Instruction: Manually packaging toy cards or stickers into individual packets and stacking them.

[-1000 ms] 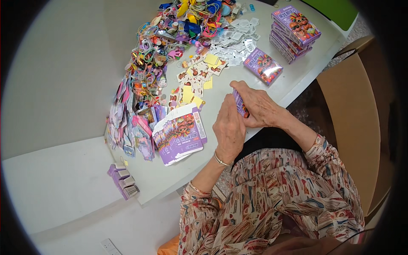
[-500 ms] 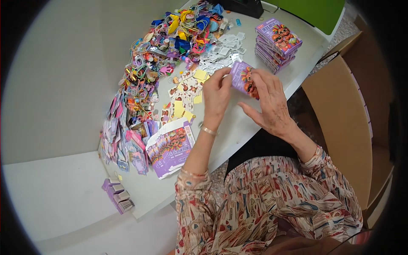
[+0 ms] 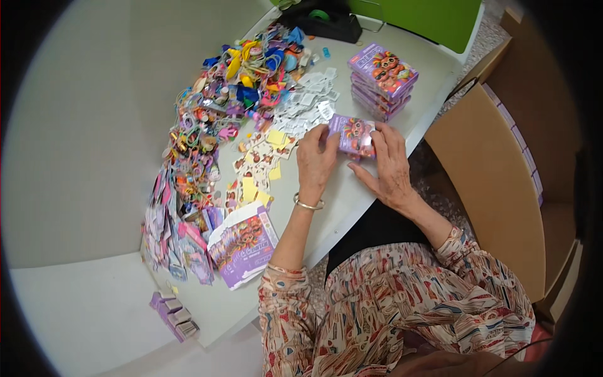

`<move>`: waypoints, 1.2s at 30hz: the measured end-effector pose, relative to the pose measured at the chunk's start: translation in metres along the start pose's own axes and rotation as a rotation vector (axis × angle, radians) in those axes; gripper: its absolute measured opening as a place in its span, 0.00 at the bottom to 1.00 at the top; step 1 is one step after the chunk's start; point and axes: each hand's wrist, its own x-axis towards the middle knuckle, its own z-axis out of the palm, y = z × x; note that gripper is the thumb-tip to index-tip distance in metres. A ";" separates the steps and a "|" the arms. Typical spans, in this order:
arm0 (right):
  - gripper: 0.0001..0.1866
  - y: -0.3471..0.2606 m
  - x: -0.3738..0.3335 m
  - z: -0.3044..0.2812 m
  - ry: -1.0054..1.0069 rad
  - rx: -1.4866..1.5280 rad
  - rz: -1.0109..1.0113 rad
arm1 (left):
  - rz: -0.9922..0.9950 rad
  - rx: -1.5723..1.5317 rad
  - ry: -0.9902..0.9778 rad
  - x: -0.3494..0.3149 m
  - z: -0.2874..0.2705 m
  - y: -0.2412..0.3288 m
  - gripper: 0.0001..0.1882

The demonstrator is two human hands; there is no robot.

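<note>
A small purple cardboard box (image 3: pixel 355 134) with a cartoon picture on top is between my hands, low over the table or resting on it; I cannot tell which. Fingers and thumb of my left hand (image 3: pixel 316 162), with a bangle at the wrist, close on its left end. My right hand (image 3: pixel 392 168) has its fingers bent against the right end, the thumb held apart below the near edge. Just beyond stands a stack of similar purple boxes (image 3: pixel 384 72). Flattened purple box blanks (image 3: pixel 248 248) lie fanned out to the left of my left forearm.
Small white packets (image 3: pixel 308 103), picture cards with yellow slips (image 3: pixel 254 163) and a heap of colourful trinkets (image 3: pixel 245 81) cover the left of the table (image 3: pixel 314 229). A black tape dispenser (image 3: pixel 326 22) stands at the back. A large carton (image 3: pixel 490 182) holding purple boxes is at right.
The purple box has turned from tilted to nearly level and come down lower. My right fingers have slid from over its top to its right end. The whole view has shifted slightly.
</note>
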 end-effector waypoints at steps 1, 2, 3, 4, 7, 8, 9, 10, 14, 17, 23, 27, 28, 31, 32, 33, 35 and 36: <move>0.37 0.002 -0.002 0.002 0.019 0.047 0.036 | 0.007 -0.006 -0.004 -0.003 0.003 -0.001 0.16; 0.37 0.003 -0.003 0.003 0.020 0.039 0.033 | -0.037 -0.049 -0.014 -0.005 0.005 -0.002 0.17; 0.37 0.007 -0.006 0.006 0.023 0.032 0.033 | -0.081 -0.092 -0.024 -0.008 0.007 -0.003 0.17; 0.37 0.009 -0.007 0.008 0.001 0.067 0.051 | -0.076 -0.097 -0.025 -0.010 0.008 -0.001 0.17; 0.37 0.013 -0.008 0.006 -0.009 0.115 0.053 | -0.114 -0.235 -0.002 -0.017 0.012 0.006 0.19; 0.37 0.013 -0.007 0.005 0.002 0.131 0.040 | -0.117 -0.259 0.014 -0.019 0.012 0.009 0.19; 0.37 0.012 -0.007 0.002 0.005 0.128 0.035 | -0.120 -0.282 0.029 -0.021 0.012 0.012 0.19; 0.37 0.011 -0.007 -0.002 -0.016 0.160 0.035 | -0.111 -0.288 0.029 -0.024 0.010 0.017 0.19; 0.41 -0.017 0.011 -0.042 0.064 0.157 -0.052 | -0.203 -0.691 -0.015 -0.023 -0.023 0.060 0.18; 0.46 -0.019 0.045 -0.086 0.345 -0.028 -0.160 | -0.137 -0.759 -0.023 -0.003 -0.045 0.103 0.17; 0.41 0.049 0.122 -0.109 0.110 0.484 0.391 | 0.045 -0.796 -0.158 0.069 -0.025 0.139 0.16; 0.36 0.052 0.140 -0.102 -0.134 0.705 0.581 | -0.009 -0.736 -0.193 0.092 -0.001 0.125 0.14; 0.36 0.055 0.143 -0.104 -0.137 0.697 0.582 | 0.013 -0.735 -0.158 0.094 0.007 0.124 0.15; 0.34 0.060 0.151 -0.107 -0.357 0.550 0.418 | 0.032 -0.636 -0.147 0.095 0.024 0.121 0.17; 0.32 0.060 0.153 -0.108 -0.387 0.515 0.442 | 0.022 -0.593 -0.150 0.093 0.027 0.120 0.21; 0.31 0.059 0.154 -0.107 -0.418 0.480 0.466 | 0.017 -0.596 -0.144 0.092 0.028 0.117 0.21; 0.30 0.067 0.153 -0.104 -0.403 0.496 0.442 | -0.007 -0.614 -0.062 0.090 0.028 0.114 0.30; 0.29 0.070 0.152 -0.103 -0.382 0.514 0.421 | -0.008 -0.616 -0.057 0.087 0.025 0.110 0.30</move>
